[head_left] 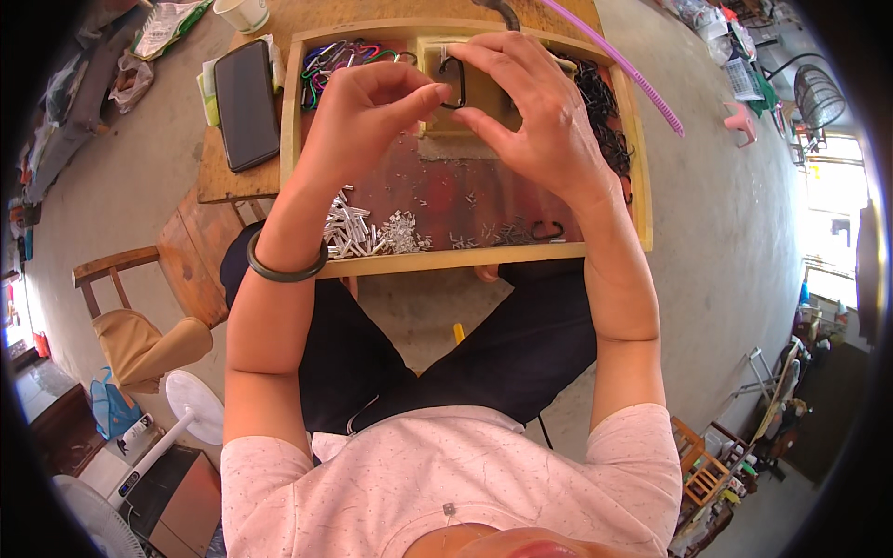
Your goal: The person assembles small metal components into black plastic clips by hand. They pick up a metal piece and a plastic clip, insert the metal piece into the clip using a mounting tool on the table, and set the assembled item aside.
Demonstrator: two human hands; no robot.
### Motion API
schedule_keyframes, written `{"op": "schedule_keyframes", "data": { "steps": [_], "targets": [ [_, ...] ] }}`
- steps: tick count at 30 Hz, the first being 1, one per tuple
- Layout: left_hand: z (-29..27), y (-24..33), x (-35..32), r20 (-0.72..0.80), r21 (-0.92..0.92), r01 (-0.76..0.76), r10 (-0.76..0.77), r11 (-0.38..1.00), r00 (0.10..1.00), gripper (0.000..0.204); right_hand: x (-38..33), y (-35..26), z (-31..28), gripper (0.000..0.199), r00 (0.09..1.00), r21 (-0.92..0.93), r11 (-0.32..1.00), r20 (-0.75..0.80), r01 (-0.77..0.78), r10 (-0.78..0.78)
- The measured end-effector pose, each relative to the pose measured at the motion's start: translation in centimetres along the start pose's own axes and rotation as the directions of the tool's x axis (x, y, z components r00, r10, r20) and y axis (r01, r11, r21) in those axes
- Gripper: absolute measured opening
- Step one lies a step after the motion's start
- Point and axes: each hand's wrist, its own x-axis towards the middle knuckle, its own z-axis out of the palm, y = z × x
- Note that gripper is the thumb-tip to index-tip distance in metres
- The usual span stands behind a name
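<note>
A black carabiner (459, 82) stands on end above the rear middle of a shallow wooden tray (446, 261). My right hand (544, 112) spans it, forefinger at the top end and thumb at the bottom end. From the left side my left hand (372, 110) meets it with thumb and forefinger pressed together; whatever is between those fingertips is hidden. Silver rods (346, 228), small silver bits (402, 232) and tiny dark springs or pins (502, 232) lie along the tray's near edge. One black carabiner body (547, 231) rests there too.
Coloured carabiners (339, 63) fill the tray's rear left, black ones (609, 139) its right side. A small yellowish box (433, 123) sits at the back middle. Left of the tray lies a phone (247, 104); a paper cup (244, 13) stands behind. A purple ribbed tube (642, 84) hangs over the right corner.
</note>
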Motion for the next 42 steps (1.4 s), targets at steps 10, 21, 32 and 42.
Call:
{"op": "schedule_keyframes", "data": {
  "steps": [10, 21, 32, 42],
  "targets": [
    [-0.7, -0.7, 0.8, 0.013, -0.021, -0.027, 0.027, 0.999, 1.000, 0.034, -5.0, 0.8, -6.8, 0.049, 0.976, 0.031, 0.988, -0.156, -0.149, 0.152],
    [-4.3, -4.3, 1.3, -0.217, -0.027, -0.067, 0.060, 0.997, 0.974, 0.025, -44.0, 0.1, -7.7, 0.051, 0.062, -0.031, 0.056, -0.247, -0.998, 0.967],
    [-2.2, -4.3, 1.4, -0.317, 0.160, 0.058, -0.004, 0.985, 0.948, 0.027, -53.8, 6.8, 0.5, 0.045, -0.158, -0.266, -0.227, -0.255, -0.937, 0.954],
    [-2.3, -4.4, 1.7, -0.231, 0.191, 0.036, 0.010, 0.981, 0.973, 0.026, -53.8, 9.9, 0.5, 0.028, -0.064, -0.439, -0.086, -0.064, -0.894, 0.996]
  ]
}}
